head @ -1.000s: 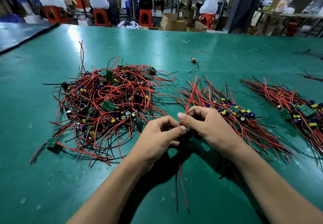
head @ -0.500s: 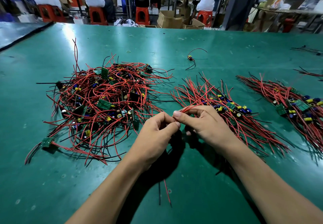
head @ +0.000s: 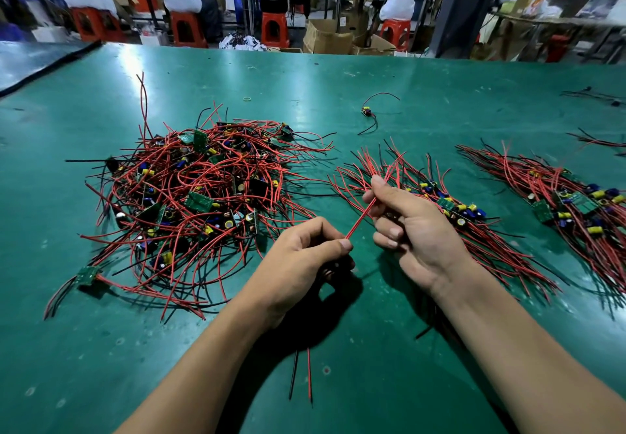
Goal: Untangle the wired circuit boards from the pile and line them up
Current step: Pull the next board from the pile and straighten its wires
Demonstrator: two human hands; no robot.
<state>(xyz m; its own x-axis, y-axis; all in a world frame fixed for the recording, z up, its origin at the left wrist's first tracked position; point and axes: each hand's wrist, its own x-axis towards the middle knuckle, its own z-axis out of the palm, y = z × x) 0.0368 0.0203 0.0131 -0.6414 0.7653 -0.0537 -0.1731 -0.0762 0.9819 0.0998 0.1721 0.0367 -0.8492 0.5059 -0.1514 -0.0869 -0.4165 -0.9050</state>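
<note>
Left hand [head: 301, 261]: grips red wire [head: 359, 219], near end.
Right hand [head: 420, 234]: pinches same wire, far end.
Pile [head: 189, 203]: left, tangled.

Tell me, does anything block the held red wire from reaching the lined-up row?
Nothing visible does. The thin red wire, pinched by left hand and right hand, is right beside the lined-up row of wired boards.

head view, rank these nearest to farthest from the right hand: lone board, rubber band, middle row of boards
1. Middle row: right beside the right hand, partly under it.
2. Lone board: beyond the hand, far centre.
3. Rubber band: farther still, off to the far left.
</note>
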